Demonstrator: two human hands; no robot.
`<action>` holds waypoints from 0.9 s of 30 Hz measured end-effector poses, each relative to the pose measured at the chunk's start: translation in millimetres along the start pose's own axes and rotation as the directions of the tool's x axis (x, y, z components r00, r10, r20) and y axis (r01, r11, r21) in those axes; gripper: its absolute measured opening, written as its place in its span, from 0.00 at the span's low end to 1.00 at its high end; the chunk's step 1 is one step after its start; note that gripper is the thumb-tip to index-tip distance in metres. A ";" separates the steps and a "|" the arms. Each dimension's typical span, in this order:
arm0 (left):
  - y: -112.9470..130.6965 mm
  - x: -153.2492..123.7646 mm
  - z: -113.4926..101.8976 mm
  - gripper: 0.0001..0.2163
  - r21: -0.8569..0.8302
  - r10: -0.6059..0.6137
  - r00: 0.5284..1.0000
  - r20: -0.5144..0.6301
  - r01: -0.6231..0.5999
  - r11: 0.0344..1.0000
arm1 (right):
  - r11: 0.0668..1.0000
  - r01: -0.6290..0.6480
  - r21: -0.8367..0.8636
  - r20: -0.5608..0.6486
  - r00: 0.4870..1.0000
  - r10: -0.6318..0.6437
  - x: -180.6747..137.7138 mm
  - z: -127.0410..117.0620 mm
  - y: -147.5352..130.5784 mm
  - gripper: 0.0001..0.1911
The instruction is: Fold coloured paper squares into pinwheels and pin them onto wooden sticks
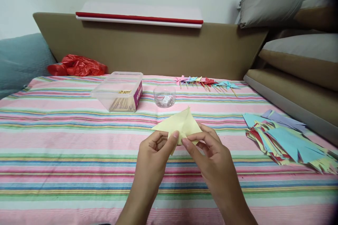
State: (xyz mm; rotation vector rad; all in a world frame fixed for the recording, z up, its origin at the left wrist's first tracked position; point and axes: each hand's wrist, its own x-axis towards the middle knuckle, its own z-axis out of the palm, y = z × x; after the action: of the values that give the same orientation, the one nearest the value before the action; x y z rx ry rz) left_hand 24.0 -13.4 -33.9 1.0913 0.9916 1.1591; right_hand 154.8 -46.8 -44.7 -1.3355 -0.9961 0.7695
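Below centre frame, the left hand and right hand both pinched a bent, pale-yellow paper sheet, tip upward.

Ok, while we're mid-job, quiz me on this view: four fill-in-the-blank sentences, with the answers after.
1. The paper held by the left hand and right hand is pale ____.
2. In the picture, the round tub stands to the ____ of the rectangular box.
3. The cloth is patterned with ____.
4. The crumpled bag is coloured ____.

Missing words: yellow; right; stripes; red.
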 end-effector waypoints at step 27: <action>-0.8 -1.2 0.2 0.13 0.034 0.012 1.000 0.028 -0.013 0.999 | 0.995 -0.056 0.086 0.052 0.997 0.052 1.7 -1.1 0.4 0.10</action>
State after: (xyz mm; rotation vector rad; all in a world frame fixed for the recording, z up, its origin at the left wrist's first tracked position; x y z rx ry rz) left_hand 24.1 -14.6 -34.6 1.1392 0.9880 1.1378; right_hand 156.5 -45.7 -44.8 -1.2771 -0.9576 0.8813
